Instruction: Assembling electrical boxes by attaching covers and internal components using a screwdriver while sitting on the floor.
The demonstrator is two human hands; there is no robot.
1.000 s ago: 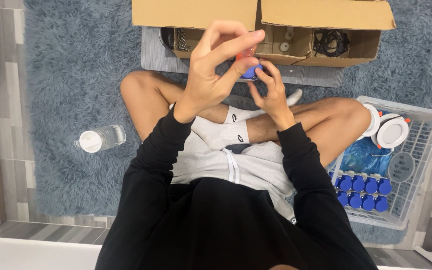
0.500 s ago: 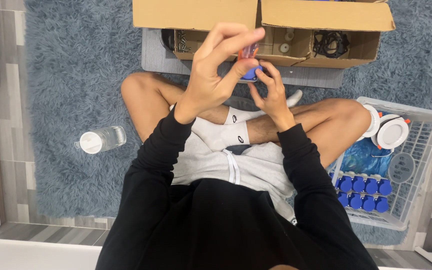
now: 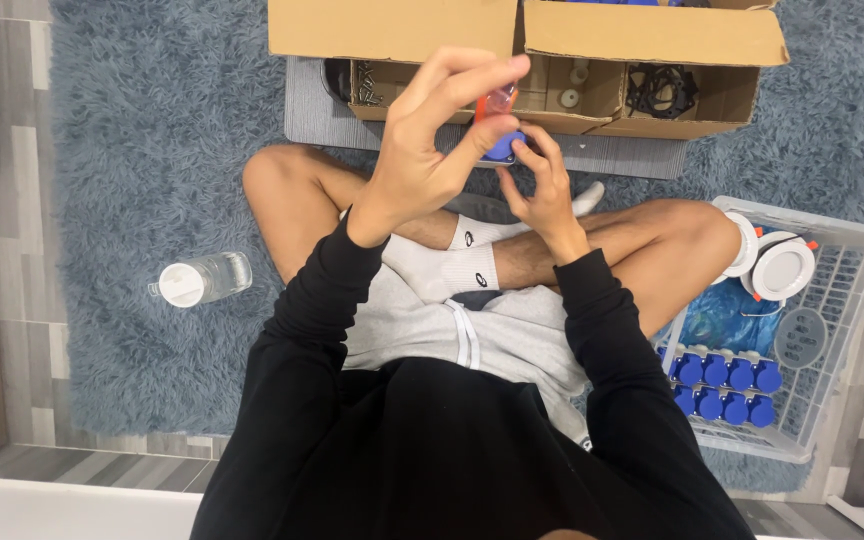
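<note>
Here, above the crossed legs, the right hand (image 3: 542,190) cups a small blue part (image 3: 504,147) in closed fingers, while the left hand (image 3: 432,150) pinches an orange-handled tool (image 3: 495,101) onto it. Beyond sits a cardboard box (image 3: 642,35).

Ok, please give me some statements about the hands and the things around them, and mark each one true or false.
1. The left hand pinches a small orange piece. True.
2. The right hand rests flat on the rug. False: it is raised and holds a small blue part.
3. The clear bottle stands upright. False: it lies on its side.
4. The white basket holds rows of blue parts. True.
5. The cardboard box is closed. False: its flaps are open.
</note>
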